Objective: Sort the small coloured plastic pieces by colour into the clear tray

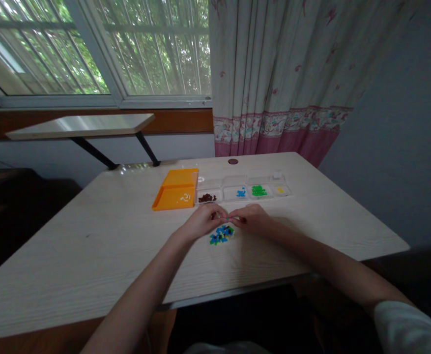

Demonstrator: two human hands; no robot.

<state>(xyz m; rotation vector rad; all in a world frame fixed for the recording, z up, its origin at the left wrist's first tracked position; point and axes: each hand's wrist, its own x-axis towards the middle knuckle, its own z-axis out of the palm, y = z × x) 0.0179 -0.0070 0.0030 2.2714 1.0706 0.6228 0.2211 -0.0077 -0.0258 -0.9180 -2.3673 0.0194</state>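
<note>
My left hand (205, 220) and my right hand (252, 219) meet fingertip to fingertip above the table. Both are closed in a pinch on a tiny greenish piece (227, 219) between them; its exact shape is too small to make out. Just below my fingers, a cluster of small blue, green, yellow and dark plastic pieces (221, 235) lies on the table. Beyond my hands stand open clear boxes, holding dark brown pieces (207, 197), blue pieces (241, 192), green pieces (258, 191) and a few yellow pieces (280, 190).
An open orange case (174, 204) with a few white pieces (186, 197) stands left of the clear boxes on the pale wooden table (127, 250). A raised shelf (82, 125) on black legs is at the back left. A curtain (274, 88) hangs behind the table beside a barred window.
</note>
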